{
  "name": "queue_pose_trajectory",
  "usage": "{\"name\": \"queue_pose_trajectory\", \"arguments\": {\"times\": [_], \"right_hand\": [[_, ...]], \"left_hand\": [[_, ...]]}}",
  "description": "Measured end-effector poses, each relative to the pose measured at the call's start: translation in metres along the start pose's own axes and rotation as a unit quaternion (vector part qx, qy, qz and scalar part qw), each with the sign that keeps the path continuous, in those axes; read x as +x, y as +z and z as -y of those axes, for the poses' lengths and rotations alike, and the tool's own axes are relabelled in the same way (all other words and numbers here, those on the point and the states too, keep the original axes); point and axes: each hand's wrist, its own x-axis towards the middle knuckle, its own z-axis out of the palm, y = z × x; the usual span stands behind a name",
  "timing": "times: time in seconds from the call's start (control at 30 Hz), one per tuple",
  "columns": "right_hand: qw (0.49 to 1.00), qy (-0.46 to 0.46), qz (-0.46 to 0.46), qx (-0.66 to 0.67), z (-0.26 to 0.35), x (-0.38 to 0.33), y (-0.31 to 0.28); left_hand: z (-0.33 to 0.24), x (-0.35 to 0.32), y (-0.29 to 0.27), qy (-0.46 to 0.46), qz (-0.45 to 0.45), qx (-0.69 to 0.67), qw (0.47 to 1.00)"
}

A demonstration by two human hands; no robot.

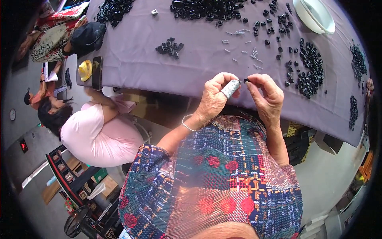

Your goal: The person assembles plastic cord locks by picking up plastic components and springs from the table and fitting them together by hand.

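My patterned blouse (223, 179) fills the foreground; above, at the purple cloth's (167, 75) near edge, my right hand (266, 97) pinches a small black piece (246, 81), apparently plastic; my left hand (217, 95), thumb taped, closes beside it.

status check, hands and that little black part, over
Left hand and right hand pinch small black part between them. Above purple cloth edge. Nothing in the way.

Matt purple cloth (191, 67) on table; glossy black plastic pieces (310, 67); smooth white bowl (314, 18).
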Motion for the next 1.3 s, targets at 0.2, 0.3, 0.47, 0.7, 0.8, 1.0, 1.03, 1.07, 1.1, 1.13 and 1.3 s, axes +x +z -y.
{"name": "queue_pose_trajectory", "arguments": {"times": [0.2,0.3,0.47,0.7,0.8,1.0,1.03,1.07,1.1,1.13,1.3], "right_hand": [[1.0,0.005,0.014,-0.011,0.003,0.0,0.0],[0.999,0.004,0.022,-0.023,0.004,0.001,-0.001],[0.999,0.019,0.041,-0.012,0.007,0.001,-0.002],[0.997,0.049,0.055,0.028,0.002,0.0,0.002],[0.996,0.034,0.077,0.034,0.004,-0.001,0.001],[0.997,-0.011,0.078,-0.024,0.004,-0.002,0.001],[0.997,-0.011,0.079,-0.023,0.004,-0.002,0.0],[0.996,-0.016,0.081,-0.036,0.004,-0.001,0.0],[0.995,-0.02,0.082,-0.049,0.004,-0.001,-0.002],[0.995,-0.019,0.08,-0.05,0.003,0.0,-0.003],[0.988,-0.056,0.13,-0.061,0.003,0.003,-0.008]], "left_hand": [[0.001,-0.001,0.0,-0.007,-0.007,0.011,1.0],[0.0,-0.001,0.001,-0.01,-0.002,0.001,1.0],[-0.001,-0.001,0.001,-0.005,-0.006,-0.003,1.0],[-0.005,-0.002,-0.008,-0.055,0.009,-0.002,0.998],[0.009,-0.001,-0.014,-0.098,0.03,-0.111,0.988],[0.015,0.009,-0.015,-0.172,0.07,-0.298,0.936],[0.018,0.01,-0.017,-0.181,0.075,-0.301,0.933],[0.019,0.01,-0.019,-0.19,0.079,-0.303,0.93],[0.016,0.011,-0.018,-0.191,0.08,-0.303,0.93],[0.01,0.011,-0.017,-0.199,0.096,-0.291,0.931],[0.007,0.01,-0.016,-0.209,0.114,-0.286,0.928]]}}
